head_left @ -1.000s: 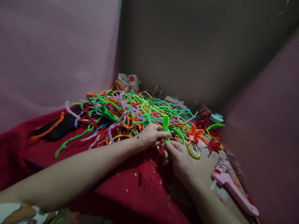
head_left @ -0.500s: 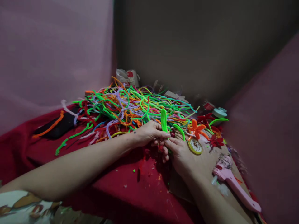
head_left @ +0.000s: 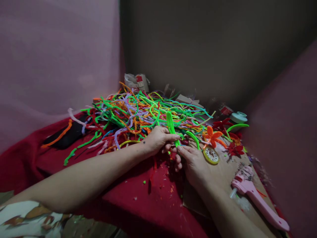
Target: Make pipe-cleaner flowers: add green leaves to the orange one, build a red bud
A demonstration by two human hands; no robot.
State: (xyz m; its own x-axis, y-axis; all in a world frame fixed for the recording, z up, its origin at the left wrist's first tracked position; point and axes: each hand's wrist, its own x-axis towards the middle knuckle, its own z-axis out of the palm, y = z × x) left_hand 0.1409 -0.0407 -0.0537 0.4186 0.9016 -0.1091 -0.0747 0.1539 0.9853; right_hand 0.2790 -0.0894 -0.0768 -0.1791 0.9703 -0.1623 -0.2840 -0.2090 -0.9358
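Left hand [head_left: 158, 141] and right hand [head_left: 194, 163] both pinch a green strip [head_left: 170, 122] before the pile of fuzzy stems [head_left: 128, 103] — the strip's upper part already layered flat, its lower end hidden, what remains unclear — while an orange flower [head_left: 212, 136] nearby looks fully shaped.

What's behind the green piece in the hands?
A multicolored heap of fuzzy stems shows beyond the green piece, around its upper part. Whatever sits directly behind it is covered.
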